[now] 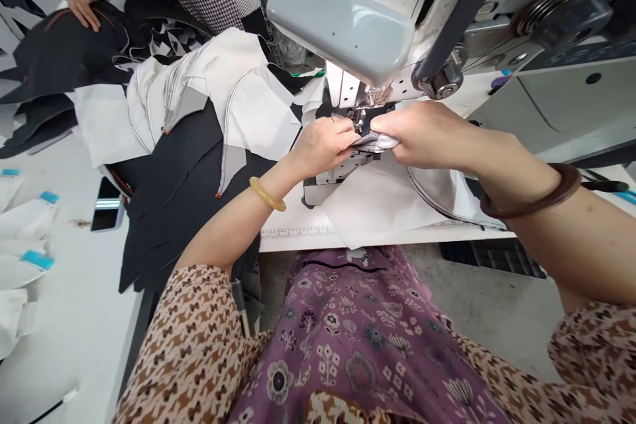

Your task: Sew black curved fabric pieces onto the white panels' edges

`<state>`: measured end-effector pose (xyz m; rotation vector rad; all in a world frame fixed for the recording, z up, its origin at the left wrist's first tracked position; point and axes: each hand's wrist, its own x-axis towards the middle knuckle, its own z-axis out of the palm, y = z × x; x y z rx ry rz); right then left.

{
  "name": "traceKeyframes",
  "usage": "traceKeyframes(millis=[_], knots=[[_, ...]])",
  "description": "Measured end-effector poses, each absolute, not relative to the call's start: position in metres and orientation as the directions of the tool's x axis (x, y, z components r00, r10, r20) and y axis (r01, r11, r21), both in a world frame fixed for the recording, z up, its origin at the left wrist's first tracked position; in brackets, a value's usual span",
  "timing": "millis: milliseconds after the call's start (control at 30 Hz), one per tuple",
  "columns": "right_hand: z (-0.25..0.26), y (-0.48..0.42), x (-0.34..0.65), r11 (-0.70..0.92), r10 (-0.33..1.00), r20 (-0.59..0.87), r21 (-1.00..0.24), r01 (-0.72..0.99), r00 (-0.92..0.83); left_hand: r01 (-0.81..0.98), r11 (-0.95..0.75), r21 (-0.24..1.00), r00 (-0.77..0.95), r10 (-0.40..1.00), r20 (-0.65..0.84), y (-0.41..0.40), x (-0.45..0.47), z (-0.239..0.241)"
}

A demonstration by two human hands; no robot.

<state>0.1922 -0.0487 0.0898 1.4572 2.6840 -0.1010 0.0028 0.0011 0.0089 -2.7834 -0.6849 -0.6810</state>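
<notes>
Left hand and right hand both closed in pinch, holding folded grey fabric edge between them. Fabric lies midway between hands, just before sewing machine presser foot; left hand nearest foot. White fabric panel under both hands, spread on worktop. Stitched white fabric pieces and black fabric pieces beyond and left of left hand. Co-worker's hand on black cut pieces, well apart, far left.
</notes>
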Motion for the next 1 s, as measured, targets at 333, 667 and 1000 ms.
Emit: traceKeyframes(millis=[333, 667, 1000], knots=[[0.081, -0.07, 0.175, 0.567, 0.824, -0.106, 0.132, 0.813, -0.557, 0.593, -0.802, -0.07, 0.633, 0.41, 0.657, -0.006, 0.013, -0.025], [0.061, -0.088, 0.174, 0.608, 0.793, -0.097, 0.191, 0.77, -0.602, 0.465, -0.823, -0.326, 0.67, 0.087, 0.737, -0.009, -0.002, -0.027], [0.058, -0.079, 0.181, 0.582, 0.799, 0.016, 0.228, 0.781, -0.601, 0.496, -0.845, -0.201, 0.78, 0.332, 0.53, -0.003, 0.002, -0.02]])
